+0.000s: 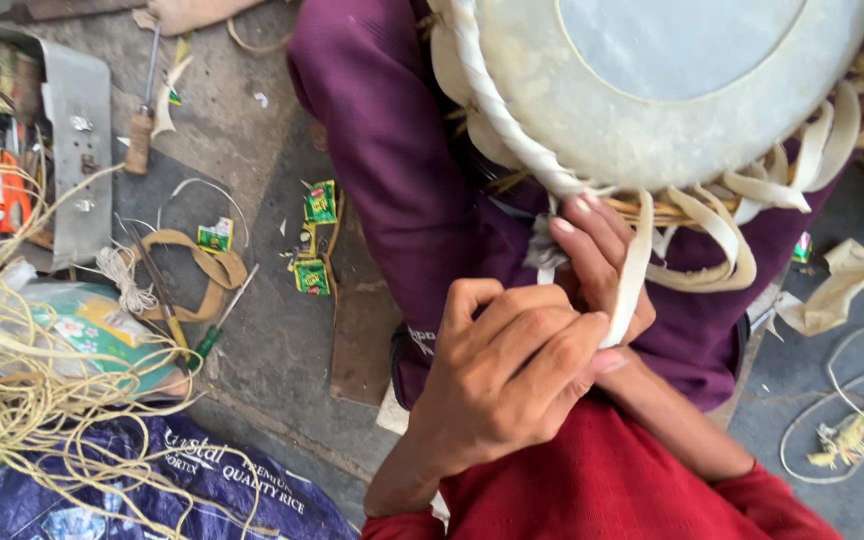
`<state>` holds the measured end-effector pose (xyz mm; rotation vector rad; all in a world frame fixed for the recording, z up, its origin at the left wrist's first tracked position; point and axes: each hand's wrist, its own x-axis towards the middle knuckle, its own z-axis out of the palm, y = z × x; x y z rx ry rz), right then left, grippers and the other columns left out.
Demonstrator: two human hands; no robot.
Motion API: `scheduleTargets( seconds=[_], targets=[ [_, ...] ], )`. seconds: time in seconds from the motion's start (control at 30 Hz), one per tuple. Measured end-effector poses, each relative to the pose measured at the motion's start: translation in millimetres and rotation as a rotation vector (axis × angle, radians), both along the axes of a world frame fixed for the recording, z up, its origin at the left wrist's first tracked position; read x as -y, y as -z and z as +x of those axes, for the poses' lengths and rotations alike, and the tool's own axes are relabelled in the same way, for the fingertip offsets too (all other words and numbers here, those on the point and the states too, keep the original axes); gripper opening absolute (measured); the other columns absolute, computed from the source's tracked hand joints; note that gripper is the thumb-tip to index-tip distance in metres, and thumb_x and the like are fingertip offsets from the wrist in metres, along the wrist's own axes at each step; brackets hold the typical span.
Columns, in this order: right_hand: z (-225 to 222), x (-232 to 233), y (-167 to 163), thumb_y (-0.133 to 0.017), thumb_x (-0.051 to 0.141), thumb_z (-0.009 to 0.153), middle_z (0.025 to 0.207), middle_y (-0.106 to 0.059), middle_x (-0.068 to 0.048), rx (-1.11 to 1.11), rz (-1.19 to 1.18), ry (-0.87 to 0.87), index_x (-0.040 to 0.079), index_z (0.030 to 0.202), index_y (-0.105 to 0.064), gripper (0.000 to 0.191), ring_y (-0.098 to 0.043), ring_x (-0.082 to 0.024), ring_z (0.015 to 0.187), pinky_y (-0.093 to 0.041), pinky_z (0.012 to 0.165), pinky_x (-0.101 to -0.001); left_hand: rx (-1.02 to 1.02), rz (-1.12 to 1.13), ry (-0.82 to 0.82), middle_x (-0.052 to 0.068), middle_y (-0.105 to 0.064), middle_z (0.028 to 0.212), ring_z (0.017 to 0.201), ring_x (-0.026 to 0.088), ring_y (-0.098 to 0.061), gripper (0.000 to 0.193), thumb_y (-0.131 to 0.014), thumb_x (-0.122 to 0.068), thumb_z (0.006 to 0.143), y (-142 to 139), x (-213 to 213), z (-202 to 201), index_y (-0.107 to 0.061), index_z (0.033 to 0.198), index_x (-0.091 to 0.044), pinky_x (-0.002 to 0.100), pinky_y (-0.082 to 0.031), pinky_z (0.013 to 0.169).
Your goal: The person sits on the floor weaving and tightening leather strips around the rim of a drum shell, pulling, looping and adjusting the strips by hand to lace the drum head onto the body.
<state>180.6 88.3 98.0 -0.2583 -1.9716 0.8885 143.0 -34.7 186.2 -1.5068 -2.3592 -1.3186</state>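
Rawhide strap (635, 270), two hands, one drum (652, 90)

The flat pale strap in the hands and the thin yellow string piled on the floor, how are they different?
The flat pale strap is wide like a ribbon; the thin yellow string is round and skinny. The strap is pulled straight between the left hand and right hand; the string lies loose in a tangled heap, untouched. Both are long, bendy and light-coloured.

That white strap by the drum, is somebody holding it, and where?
Yes. Both hands hold the strap near its lower end: the left hand pinches the tip, the right hand steadies it just below the drum.
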Motion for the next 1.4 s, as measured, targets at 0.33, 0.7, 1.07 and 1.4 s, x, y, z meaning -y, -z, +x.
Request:
scheduleTargets(
  seconds=[0.33,0.7,1.07,1.4],
  targets=[
    [-19.4,8.9,34.7,-0.060,0.020,0.108,0.109,-0.069,-0.010,-0.080,-0.246,-0.124,0.005,0.105,-0.062,0.016,-0.067,-0.028,0.111,-0.056,0.100,-0.0422,-0.226,0.093,-0.032,-0.001,-0.071,0.097,0.101,0.013,-0.071,0.014,-0.076,-0.014,0.098,-19.3,-50.2,-15.1,-0.072,0.110,-0.007,0.036,-0.046,0.091],
    [-57.5,37.2,-11.4,-0.046,0.011,0.113,0.079,-0.050,-0.011,0.237,-0.183,-0.353,0.005,0.089,-0.053,0.026,-0.052,-0.025,0.067,-0.040,0.063,-0.0355,0.329,0.914,-0.039,0.008,-0.063,0.071,0.052,0.014,-0.049,0.051,-0.038,-0.026,0.111,100.0,-81.1,-182.1,-0.067,0.078,0.001,0.026,-0.046,0.074],
    [7.7,-25.7,-51.6,-0.036,0.027,0.118,0.079,-0.044,-0.003,0.353,-0.776,-0.633,0.005,0.080,-0.043,0.045,-0.037,-0.013,0.068,-0.034,0.066,-0.0291,0.118,0.851,0.175,0.004,-0.052,0.057,0.055,0.018,-0.050,0.051,-0.035,-0.022,0.107,66.3,-106.7,-153.8,-0.051,0.061,-0.004,0.043,-0.046,0.100],
    [41.4,-40.8,-49.8,-0.040,0.024,0.116,0.073,-0.037,-0.002,0.234,-1.047,-0.689,0.005,0.073,-0.037,0.047,-0.035,-0.016,0.071,-0.031,0.061,-0.0311,0.004,0.798,0.076,0.004,-0.051,0.054,0.054,0.018,-0.050,0.046,-0.036,-0.016,0.100,72.7,-107.4,-130.0,-0.055,0.060,-0.005,0.041,-0.049,0.104]
  ],
)
